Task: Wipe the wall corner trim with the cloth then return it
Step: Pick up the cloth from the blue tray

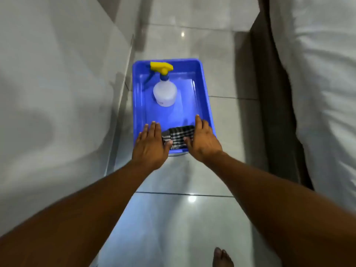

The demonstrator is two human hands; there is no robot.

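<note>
Flat hands flanking cloth — blue tub.

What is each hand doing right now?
Left hand: open, thumb touching the cloth.
Right hand: open, flat beside the cloth, gripping nothing.

There is one blue tub on the floor. Inside it are two things: one spray bottle near the far edge and one checked cloth at the near edge. Two hands are there, one left hand and one right hand, and one bare foot.
</note>
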